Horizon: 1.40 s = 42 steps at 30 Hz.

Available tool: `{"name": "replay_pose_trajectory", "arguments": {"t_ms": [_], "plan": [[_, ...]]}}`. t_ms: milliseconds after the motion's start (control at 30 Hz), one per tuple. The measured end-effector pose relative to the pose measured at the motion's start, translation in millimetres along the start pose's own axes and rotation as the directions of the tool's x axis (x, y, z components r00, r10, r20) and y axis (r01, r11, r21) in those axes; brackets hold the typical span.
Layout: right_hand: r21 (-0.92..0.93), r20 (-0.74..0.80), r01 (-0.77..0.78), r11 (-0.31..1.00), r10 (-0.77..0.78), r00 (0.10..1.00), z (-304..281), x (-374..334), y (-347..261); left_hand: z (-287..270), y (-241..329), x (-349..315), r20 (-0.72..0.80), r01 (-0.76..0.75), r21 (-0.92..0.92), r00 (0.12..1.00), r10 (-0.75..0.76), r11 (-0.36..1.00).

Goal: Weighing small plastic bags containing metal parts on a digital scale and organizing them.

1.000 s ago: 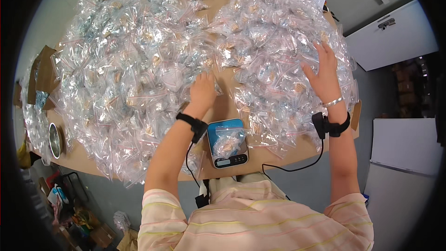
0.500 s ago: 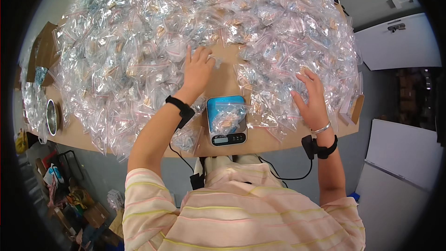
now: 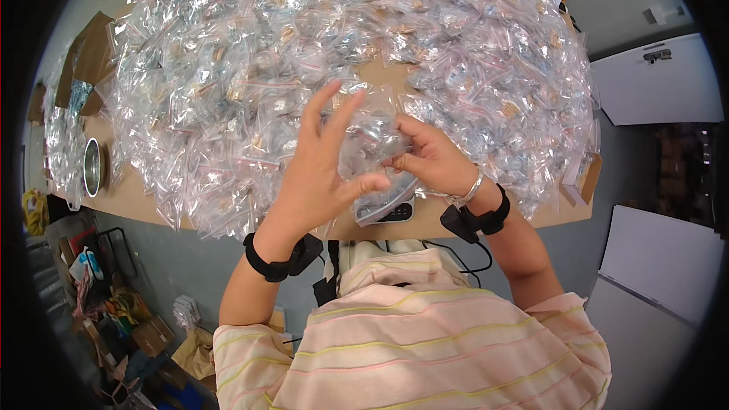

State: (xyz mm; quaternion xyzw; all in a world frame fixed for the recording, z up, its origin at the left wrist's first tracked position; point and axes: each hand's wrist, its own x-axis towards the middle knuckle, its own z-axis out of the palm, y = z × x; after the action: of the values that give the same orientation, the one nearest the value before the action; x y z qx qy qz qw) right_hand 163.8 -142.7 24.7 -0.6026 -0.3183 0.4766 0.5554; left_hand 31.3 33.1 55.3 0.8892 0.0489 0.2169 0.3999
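Plastic bags (image 3: 205, 99) blanket a brown bench (image 3: 383, 74) as a person in a striped shirt (image 3: 433, 334) handles one clear bag (image 3: 366, 150) directly in front of the body. The bag is between the two hands, over a small scale (image 3: 399, 213) whose dark front panel shows beneath the plastic.

The right hand (image 3: 440, 165) is the nearer, pinching the bag's right side between thumb and fingers. The left hand (image 3: 313, 176) is spread wide, fingers pointing away from the body and thumb reaching across toward the plastic; whether that thumb touches it cannot be told. From the left hand the bag lies to the right; from the right hand, to the left.

An edge of clear plastic slants across the scale, its right end farther from the body, but crumpling and glare hide the bag's long axis. A metal bowl (image 3: 93, 167) sits at far left.
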Motion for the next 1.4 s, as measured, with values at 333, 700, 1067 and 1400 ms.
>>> {"name": "replay_pose_trajectory", "arguments": {"t_ms": [333, 700, 1067, 1400], "plan": [[-0.722, -0.06, 0.127, 0.68, -0.243, 0.968, -12, 25, 55, -11, -54, -85, 0.092, 0.754, -0.019, 0.655, -0.75, 0.657], [-0.81, -0.185, -0.267, 0.523, 0.204, 0.961, -15, -11, 126, 78, -68, -87, 0.247, 0.241, 0.426, 0.896, -0.368, 0.872], [-0.923, -0.357, -0.292, 0.249, -0.837, 0.414, -258, 1, -126, 152, -76, -78, 0.523, -0.106, 0.327, 0.848, -0.086, 0.939], [-0.945, -0.322, -0.257, 0.201, -0.706, 0.631, -232, 32, -78, 144, -170, 30, 0.13, 0.127, 0.698, 0.945, -0.299, 0.705]]}}
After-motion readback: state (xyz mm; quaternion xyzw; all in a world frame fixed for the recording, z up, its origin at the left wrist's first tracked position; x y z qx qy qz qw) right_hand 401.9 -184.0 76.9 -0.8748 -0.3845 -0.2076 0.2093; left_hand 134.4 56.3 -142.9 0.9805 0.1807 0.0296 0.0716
